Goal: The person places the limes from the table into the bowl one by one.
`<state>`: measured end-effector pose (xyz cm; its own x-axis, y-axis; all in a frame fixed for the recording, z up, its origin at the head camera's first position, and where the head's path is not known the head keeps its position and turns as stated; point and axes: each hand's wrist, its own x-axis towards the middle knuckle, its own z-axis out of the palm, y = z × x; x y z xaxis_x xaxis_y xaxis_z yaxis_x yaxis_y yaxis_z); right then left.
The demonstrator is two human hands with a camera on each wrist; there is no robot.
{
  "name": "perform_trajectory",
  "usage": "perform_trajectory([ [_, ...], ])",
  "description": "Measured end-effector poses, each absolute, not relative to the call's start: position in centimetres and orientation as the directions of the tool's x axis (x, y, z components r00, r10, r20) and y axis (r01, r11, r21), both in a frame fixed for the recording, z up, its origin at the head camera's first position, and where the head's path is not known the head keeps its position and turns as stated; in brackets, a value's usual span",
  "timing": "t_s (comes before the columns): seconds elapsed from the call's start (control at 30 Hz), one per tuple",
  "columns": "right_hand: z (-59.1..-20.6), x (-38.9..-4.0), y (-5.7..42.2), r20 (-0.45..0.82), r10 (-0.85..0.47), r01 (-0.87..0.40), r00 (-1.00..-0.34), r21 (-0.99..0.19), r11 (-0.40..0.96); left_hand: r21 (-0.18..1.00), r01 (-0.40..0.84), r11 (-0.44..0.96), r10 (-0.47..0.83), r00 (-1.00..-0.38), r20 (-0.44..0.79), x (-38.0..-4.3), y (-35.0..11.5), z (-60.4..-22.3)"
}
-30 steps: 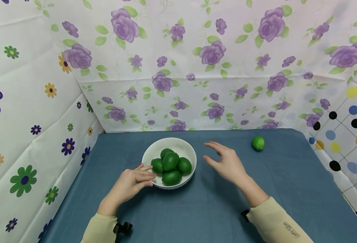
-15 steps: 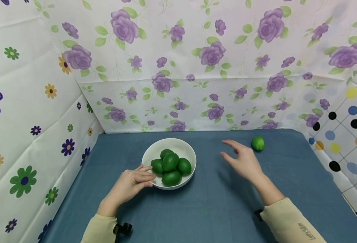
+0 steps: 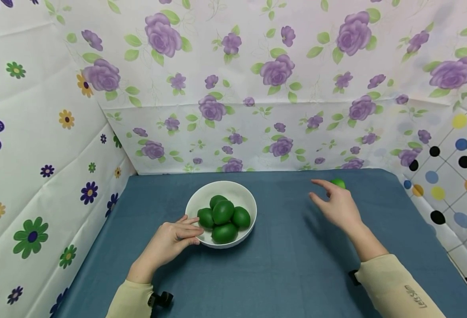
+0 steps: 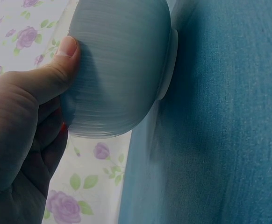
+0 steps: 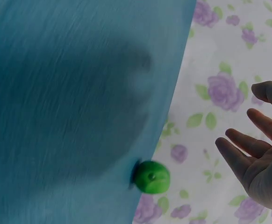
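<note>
A white bowl (image 3: 239, 192) holds several dark green, oval, lime-like fruits (image 3: 223, 212). My left hand (image 3: 170, 240) grips the bowl's left rim, its fingers over the inside edge. In the left wrist view the thumb (image 4: 63, 65) presses the bowl's outer wall, while the other fingers are mostly hidden behind it. My right hand (image 3: 340, 208) is above the table with thumb and fingers spread and nothing between them. It partly covers a brighter green lime (image 3: 339, 182) in the head view. The right wrist view shows the whole lime (image 5: 152, 177) on the cloth, apart from the fingers.
Blue cloth (image 3: 273, 274) covers the table. A curtain with purple roses (image 3: 277, 70) rises along its back edge, with a flowered sheet (image 3: 39, 176) at left and a dotted one (image 3: 452, 190) at right.
My right hand has moved rightward from beside the bowl to the lime, which it now partly hides in the head view. The left hand and the bowl stay put.
</note>
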<state>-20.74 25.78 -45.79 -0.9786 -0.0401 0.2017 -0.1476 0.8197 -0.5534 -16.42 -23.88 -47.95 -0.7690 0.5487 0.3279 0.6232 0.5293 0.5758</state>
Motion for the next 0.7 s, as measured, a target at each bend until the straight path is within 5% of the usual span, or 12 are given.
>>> perform_trajectory([
  [0.7, -47.8, -24.4, 31.4, 0.116, 0.125, 0.053, -0.985, -0.489, 0.871, 0.584, 0.611, 0.534, 0.542, -0.778, 0.319, -16.4, -23.9, -48.1],
])
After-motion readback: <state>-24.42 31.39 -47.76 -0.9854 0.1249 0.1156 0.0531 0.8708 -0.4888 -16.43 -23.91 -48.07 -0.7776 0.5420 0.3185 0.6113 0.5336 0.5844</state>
